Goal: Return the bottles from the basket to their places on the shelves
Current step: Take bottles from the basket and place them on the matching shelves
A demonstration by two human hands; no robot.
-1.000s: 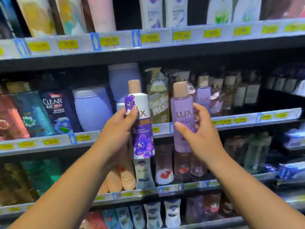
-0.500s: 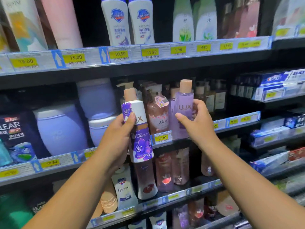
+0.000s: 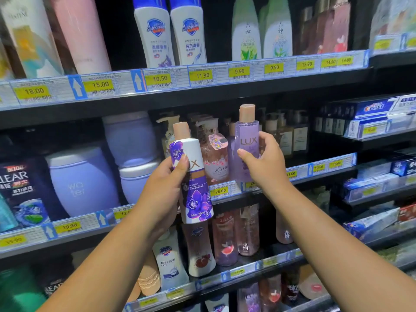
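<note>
At far left a dark Clear pack (image 3: 20, 188) is cut off by the frame edge. Three lavender tubs (image 3: 83, 183) sit on the middle shelf (image 3: 67, 242), two of them stacked. The left hand (image 3: 162, 194) grips one white bottle (image 3: 195, 176) upright in front of the shelves, its thumb covering part of the Lux logo. On the top shelf stand two Safeguard bottles (image 3: 155, 34), then two green bottles (image 3: 246, 34). Just right of the white bottle is one pink pump bottle (image 3: 215, 154). The right hand (image 3: 263, 167) holds one purple bottle (image 3: 246, 140) upright, thumb and fingers around its lower half, just beside the pump bottle at the middle shelf's edge. Its base is partly behind the hand, so I cannot tell whether it stands on the shelf. The dark bottles behind are too blurred to count. Crest boxes (image 3: 373, 106) lie at far right.
</note>
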